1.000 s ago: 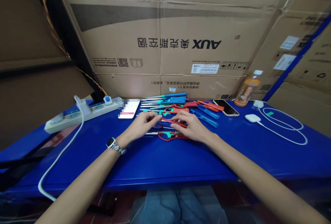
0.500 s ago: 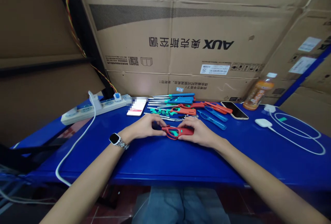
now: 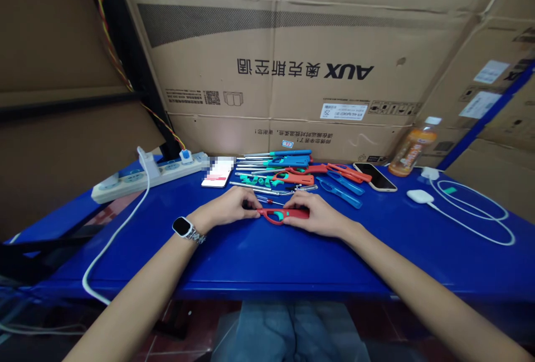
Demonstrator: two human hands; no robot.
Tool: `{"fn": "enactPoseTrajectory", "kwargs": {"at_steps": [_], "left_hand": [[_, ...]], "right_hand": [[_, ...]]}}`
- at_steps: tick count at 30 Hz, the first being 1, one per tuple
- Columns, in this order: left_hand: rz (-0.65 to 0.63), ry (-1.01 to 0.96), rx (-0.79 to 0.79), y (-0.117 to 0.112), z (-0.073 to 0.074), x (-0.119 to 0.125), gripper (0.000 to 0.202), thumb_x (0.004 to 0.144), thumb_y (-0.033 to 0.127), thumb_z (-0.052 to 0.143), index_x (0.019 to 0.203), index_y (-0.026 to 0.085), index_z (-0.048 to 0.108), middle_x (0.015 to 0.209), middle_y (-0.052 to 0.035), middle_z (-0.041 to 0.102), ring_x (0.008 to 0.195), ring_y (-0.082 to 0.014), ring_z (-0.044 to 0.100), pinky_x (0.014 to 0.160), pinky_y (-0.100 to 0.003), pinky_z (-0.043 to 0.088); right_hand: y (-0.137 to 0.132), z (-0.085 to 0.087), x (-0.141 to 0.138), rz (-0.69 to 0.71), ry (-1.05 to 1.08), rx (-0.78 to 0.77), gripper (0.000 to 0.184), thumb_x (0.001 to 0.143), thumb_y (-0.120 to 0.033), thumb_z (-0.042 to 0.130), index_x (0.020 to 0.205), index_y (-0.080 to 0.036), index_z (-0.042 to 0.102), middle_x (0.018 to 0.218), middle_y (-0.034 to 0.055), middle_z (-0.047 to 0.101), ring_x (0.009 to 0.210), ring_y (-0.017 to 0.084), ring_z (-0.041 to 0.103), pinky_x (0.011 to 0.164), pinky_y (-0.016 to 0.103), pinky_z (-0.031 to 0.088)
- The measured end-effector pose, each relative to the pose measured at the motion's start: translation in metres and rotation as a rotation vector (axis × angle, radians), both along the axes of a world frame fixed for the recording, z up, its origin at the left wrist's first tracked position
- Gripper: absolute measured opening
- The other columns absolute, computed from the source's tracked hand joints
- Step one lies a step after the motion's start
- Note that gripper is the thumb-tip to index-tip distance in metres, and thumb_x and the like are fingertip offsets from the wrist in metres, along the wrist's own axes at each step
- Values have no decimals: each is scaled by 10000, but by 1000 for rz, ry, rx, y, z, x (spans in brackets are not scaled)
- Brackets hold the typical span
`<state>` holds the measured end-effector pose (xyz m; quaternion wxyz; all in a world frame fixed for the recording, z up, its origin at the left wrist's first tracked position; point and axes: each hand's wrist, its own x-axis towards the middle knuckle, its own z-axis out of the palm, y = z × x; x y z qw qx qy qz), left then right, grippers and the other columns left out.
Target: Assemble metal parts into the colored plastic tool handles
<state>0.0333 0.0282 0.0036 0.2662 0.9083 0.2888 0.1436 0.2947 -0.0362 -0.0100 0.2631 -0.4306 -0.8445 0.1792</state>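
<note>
A red stick-lighter body (image 3: 276, 216) with a green trigger lies level between my hands, just above or on the blue table. My left hand (image 3: 232, 206) pinches its narrow front end between thumb and fingers. Around the handle end, my right hand (image 3: 321, 214) is closed with thumb and fingertips. Right behind the lighter body lies a small screwdriver (image 3: 264, 199), partly hidden by my hands. Farther back is a pile of lighter parts: metal tubes (image 3: 254, 188), a blue lighter (image 3: 292, 161), an orange-red lighter body (image 3: 298, 178) and clear blue shell halves (image 3: 340, 192).
A phone (image 3: 217, 172) lies left of the pile, another phone (image 3: 375, 177) right of it. A power strip (image 3: 125, 183) with a white cable stands at the left. An orange drink bottle (image 3: 413, 147) and a white charger (image 3: 420, 197) are at the right. Cardboard (image 3: 301, 27) walls the back.
The red lighter body has turned slightly between my hands, and both hands still hold it. More of the screwdriver behind it now shows. The whole view has shifted a little.
</note>
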Motion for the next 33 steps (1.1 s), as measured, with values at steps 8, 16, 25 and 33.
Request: {"fn": "enactPoseTrajectory", "kwargs": {"at_steps": [8,16,25,33], "left_hand": [[39,1,-35,-4,1,4,302,834,442,652,862,151,729,862,-65,691,762,-178,607,691,-275,475],[78,-35,-100,-2,-3,2,252,839,396,641,881,148,647,826,-44,659,713,-165,574,638,-270,452],[35,-102,27,-7,6,5,154,854,282,626,944,165,668,886,-47,658,778,-171,574,728,-300,452],[19,-97,68,-4,3,2,59,806,223,619,787,167,618,799,-13,584,706,-147,514,655,-264,422]], "right_hand": [[4,2,3,4,28,-123,231,820,-389,730,902,-173,746,808,24,641,737,151,563,666,263,415],[-1,4,-1,-71,-35,-94,249,807,-393,709,904,-165,685,878,37,687,775,173,600,687,273,420],[-5,2,-2,-56,53,-110,113,793,-237,635,879,-190,579,788,-17,628,670,131,546,635,246,407],[-12,0,-3,-32,35,-43,214,883,-396,607,969,-200,594,915,25,662,799,169,591,743,292,436]]}}
